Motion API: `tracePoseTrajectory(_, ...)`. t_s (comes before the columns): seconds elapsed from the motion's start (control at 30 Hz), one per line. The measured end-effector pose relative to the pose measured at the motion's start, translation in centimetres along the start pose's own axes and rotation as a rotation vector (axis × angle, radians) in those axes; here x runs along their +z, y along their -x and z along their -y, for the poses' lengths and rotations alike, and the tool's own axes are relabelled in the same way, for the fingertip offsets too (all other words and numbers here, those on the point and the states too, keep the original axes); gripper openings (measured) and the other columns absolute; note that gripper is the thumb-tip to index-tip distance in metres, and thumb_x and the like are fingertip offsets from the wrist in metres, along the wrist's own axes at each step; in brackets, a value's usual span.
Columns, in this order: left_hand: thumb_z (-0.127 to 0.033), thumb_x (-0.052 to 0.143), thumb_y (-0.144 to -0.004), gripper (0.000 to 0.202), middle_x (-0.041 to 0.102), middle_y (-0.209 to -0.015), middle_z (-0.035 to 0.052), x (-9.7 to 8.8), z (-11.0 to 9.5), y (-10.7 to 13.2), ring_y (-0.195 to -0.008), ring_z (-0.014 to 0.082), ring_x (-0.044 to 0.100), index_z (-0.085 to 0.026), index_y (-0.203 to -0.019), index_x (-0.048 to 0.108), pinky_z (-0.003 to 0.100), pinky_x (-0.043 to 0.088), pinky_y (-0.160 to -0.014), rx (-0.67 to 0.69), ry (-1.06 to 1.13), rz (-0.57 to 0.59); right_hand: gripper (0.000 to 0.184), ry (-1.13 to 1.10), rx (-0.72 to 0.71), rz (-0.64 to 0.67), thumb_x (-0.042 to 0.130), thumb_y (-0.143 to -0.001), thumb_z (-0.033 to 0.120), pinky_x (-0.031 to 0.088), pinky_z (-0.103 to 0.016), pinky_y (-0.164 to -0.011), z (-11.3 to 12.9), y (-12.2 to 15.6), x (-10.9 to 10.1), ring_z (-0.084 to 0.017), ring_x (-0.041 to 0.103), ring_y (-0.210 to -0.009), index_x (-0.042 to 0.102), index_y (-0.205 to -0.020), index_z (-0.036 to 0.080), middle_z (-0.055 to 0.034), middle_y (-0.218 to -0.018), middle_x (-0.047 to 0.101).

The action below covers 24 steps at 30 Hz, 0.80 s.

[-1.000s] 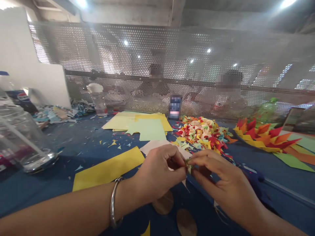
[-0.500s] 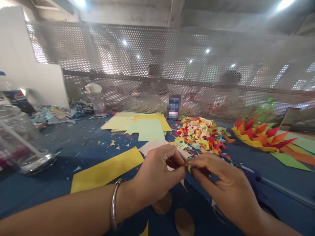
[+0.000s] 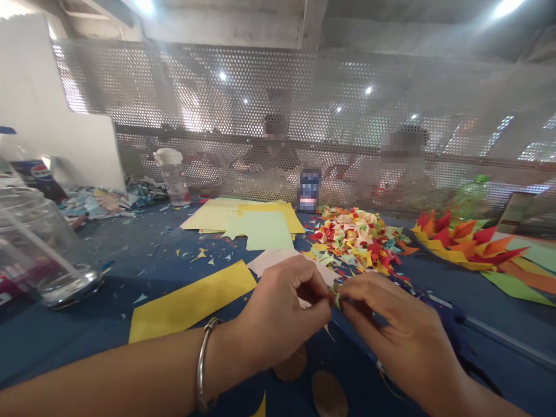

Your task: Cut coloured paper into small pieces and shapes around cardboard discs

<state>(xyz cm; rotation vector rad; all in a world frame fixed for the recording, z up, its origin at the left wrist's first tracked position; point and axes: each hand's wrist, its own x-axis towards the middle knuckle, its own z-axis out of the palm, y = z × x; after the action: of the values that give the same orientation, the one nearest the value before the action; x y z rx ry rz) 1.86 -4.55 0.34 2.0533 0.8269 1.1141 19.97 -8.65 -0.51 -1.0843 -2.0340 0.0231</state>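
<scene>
Between my fingertips is a small pale green piece of cut paper (image 3: 337, 296), partly hidden by the fingers. My left hand (image 3: 286, 304), a silver bangle at its wrist, pinches it from the left. From the right, my right hand (image 3: 395, 324) grips it between thumb and fingers. Pink paper (image 3: 267, 259) lies under and behind my left hand. A yellow paper strip (image 3: 191, 301) rests to the left. Two brown round pieces, one a disc (image 3: 330, 394), lie on the blue table below my hands.
Behind my hands sits a heap of colourful paper cut-outs (image 3: 356, 231). Stacked paper sheets (image 3: 269, 229), a phone (image 3: 309, 190) and a lidded cup (image 3: 172, 176) stand farther back. A clear jar (image 3: 43, 249) is at left, red-orange paper points (image 3: 469, 240) at right. Two people sit behind the perforated screen (image 3: 208, 87).
The whole view has shifted slightly, so things sit a little farther right. Both hands keep their pinch on the green paper, which has turned slightly between the fingertips.
</scene>
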Motion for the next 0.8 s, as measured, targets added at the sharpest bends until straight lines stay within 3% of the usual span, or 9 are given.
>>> tracePoseTrajectory(0.43,-0.008,0.059,-0.07,0.011,0.061,-0.071,-0.0017,0.4,0.8,0.0,-0.068,0.011,0.057,-0.018,-0.066,0.058,0.021,0.046,-0.061,0.008,0.039,-0.036,0.013,0.021,0.005,-0.027,0.055,-0.089,0.01,0.048,-0.026,-0.068,0.1,-0.1,0.2,-0.015,0.061,-0.075,0.062,-0.089,0.021,-0.0018,-0.084,0.063)
tracePoseTrajectory(0.8,-0.01,0.058,-0.07,0.009,0.064,-0.078,0.0,0.5,1.8,-0.3,-0.071,0.0134,0.058,-0.019,-0.068,0.058,0.024,0.047,-0.064,0.004,-0.048,0.015,0.015,0.048,0.017,0.016,0.054,-0.09,0.013,0.051,-0.029,-0.072,-0.6,-0.2,0.7,-0.018,0.066,-0.08,0.065,-0.09,0.023,-0.0029,-0.088,0.069)
